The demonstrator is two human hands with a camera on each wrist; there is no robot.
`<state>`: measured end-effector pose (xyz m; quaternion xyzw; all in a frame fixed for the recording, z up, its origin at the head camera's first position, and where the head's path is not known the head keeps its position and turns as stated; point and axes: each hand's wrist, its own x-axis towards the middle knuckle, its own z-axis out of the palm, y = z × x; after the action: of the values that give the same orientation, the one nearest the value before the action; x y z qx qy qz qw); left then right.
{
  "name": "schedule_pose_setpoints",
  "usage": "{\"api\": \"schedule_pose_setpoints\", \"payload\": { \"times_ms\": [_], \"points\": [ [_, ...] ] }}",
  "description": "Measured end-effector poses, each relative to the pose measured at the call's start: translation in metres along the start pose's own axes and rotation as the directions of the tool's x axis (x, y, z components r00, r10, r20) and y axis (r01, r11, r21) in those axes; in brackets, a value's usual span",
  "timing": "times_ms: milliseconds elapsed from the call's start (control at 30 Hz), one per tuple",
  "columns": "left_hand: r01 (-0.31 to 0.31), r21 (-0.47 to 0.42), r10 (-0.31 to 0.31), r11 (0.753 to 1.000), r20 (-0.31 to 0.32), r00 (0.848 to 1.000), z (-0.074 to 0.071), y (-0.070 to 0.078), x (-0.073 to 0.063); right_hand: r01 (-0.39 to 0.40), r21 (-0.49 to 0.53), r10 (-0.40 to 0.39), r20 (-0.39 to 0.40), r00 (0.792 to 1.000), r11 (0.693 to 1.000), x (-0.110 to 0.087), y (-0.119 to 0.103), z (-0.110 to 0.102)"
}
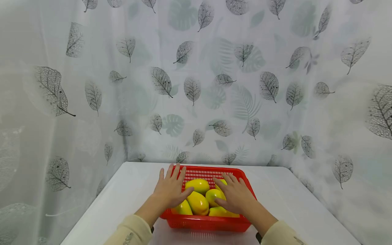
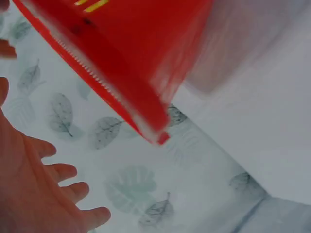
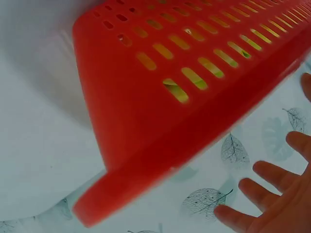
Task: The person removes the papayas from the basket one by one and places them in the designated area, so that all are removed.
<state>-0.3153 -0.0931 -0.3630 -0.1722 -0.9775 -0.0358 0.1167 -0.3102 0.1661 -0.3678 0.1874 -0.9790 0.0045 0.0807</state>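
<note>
A red plastic basket (image 1: 208, 223) with slotted walls holds several yellow mangoes (image 1: 198, 203), some tinged green. My left hand (image 1: 169, 190) hovers over the basket's left side, fingers spread and pointing away. Over the right side is my right hand (image 1: 235, 195), its fingers also spread, hiding part of the mangoes there. Neither hand holds anything. In the left wrist view the left hand (image 2: 39, 194) shows straight fingers apart from the basket rim (image 2: 112, 94). The right wrist view has the right hand (image 3: 277, 199) beside the basket wall (image 3: 126, 116), through whose slots yellow shows.
The basket stands on a white table (image 1: 294, 204), which extends to both sides of it. Behind the table and along its sides hangs a pale curtain (image 1: 208, 102) printed with grey and green leaves.
</note>
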Motion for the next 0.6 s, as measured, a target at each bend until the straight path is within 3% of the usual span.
{"api": "schedule_pose_setpoints", "payload": {
  "times_ms": [167,300,600],
  "points": [
    [0.095,-0.135,-0.094,0.986,0.014,0.995,0.014,-0.018,-0.002,-0.027,0.079,0.021,0.073,0.997,0.997,-0.001,0.005,0.003],
    [0.175,-0.182,-0.171,0.968,0.04,0.984,0.025,-0.03,-0.005,-0.072,0.128,0.052,0.156,0.986,0.989,0.0,0.008,0.005],
    [0.217,-0.214,-0.207,0.952,0.066,0.976,0.039,-0.04,-0.007,-0.173,0.214,0.105,0.296,0.949,0.961,0.002,0.01,0.012]
  ]
}}
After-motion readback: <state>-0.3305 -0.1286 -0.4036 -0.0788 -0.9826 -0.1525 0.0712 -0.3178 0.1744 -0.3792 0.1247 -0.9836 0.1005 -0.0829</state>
